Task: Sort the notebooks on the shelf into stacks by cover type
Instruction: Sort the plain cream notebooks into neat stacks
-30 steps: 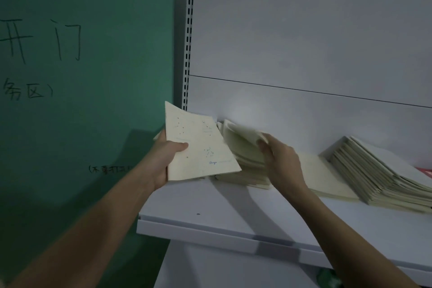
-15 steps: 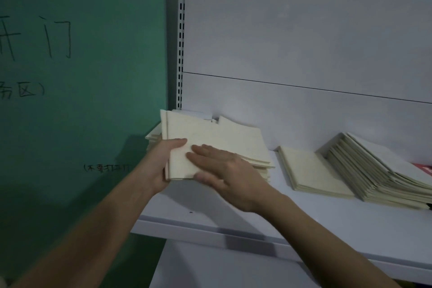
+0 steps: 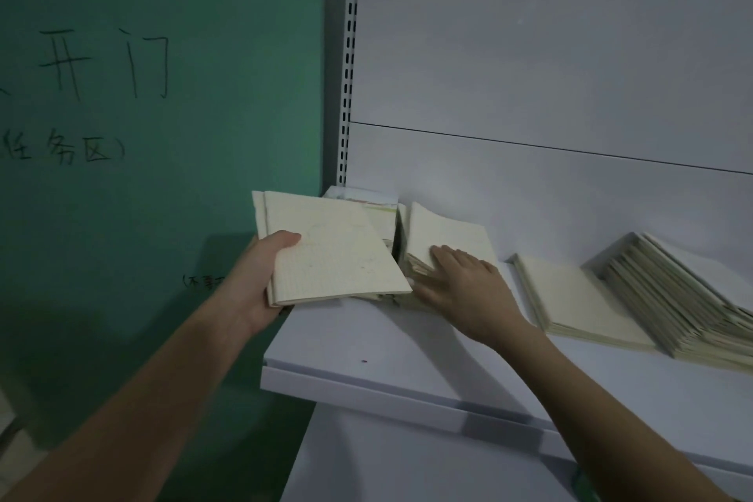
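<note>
My left hand point(image 3: 265, 281) grips a small bundle of cream notebooks point(image 3: 330, 253) by its left edge, thumb on the top cover, held over the left end of the white shelf point(image 3: 366, 342). Just right of it lies a loose pile of cream notebooks point(image 3: 452, 236); my right hand point(image 3: 460, 285) rests on its front edge with fingers spread, lifting the top covers. A flat cream stack point(image 3: 570, 298) lies further right. A tall slanted stack point(image 3: 676, 298) leans at the far right. Behind the held bundle a notebook with a coloured cover point(image 3: 366, 200) peeks out.
A green wall point(image 3: 142, 134) with black handwritten characters stands left of the shelf. A slotted metal upright point(image 3: 350, 53) runs up the shelf's left back corner. The white back panel point(image 3: 550, 73) rises behind the notebooks. The shelf's front lip point(image 3: 407, 399) is near my forearms.
My right hand has slid off the held bundle to the right, onto the loose pile. The left hand's bundle is separated from that pile, leaving a gap between them.
</note>
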`<action>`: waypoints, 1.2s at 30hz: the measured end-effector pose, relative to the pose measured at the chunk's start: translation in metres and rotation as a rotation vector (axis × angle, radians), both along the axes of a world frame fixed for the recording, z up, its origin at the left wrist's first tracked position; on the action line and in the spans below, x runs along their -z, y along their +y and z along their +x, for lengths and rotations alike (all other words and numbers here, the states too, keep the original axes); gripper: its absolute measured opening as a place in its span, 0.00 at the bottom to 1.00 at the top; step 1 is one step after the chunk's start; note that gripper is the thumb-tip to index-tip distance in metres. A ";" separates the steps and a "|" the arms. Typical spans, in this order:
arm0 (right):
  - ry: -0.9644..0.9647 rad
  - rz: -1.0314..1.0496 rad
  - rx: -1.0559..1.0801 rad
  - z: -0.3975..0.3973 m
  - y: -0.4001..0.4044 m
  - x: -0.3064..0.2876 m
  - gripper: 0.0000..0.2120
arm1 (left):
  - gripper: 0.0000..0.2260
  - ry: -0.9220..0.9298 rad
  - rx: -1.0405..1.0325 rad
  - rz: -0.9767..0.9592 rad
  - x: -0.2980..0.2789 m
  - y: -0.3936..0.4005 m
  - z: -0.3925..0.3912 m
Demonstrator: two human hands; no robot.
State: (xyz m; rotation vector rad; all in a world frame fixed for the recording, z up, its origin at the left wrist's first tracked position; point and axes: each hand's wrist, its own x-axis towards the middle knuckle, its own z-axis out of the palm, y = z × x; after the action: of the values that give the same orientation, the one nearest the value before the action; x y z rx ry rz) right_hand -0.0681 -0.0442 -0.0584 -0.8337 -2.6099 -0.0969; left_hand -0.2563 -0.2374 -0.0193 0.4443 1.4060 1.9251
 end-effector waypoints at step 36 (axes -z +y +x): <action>0.976 -1.457 -0.129 0.148 0.005 -0.040 0.11 | 0.19 0.024 0.255 0.068 -0.012 0.118 0.150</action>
State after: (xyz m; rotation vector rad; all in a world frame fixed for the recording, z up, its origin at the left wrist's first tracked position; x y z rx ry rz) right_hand 0.0798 -0.0390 -0.0186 -0.7271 -1.4306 1.8556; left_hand -0.1062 -0.1189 -0.0074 0.6491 1.2364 1.7680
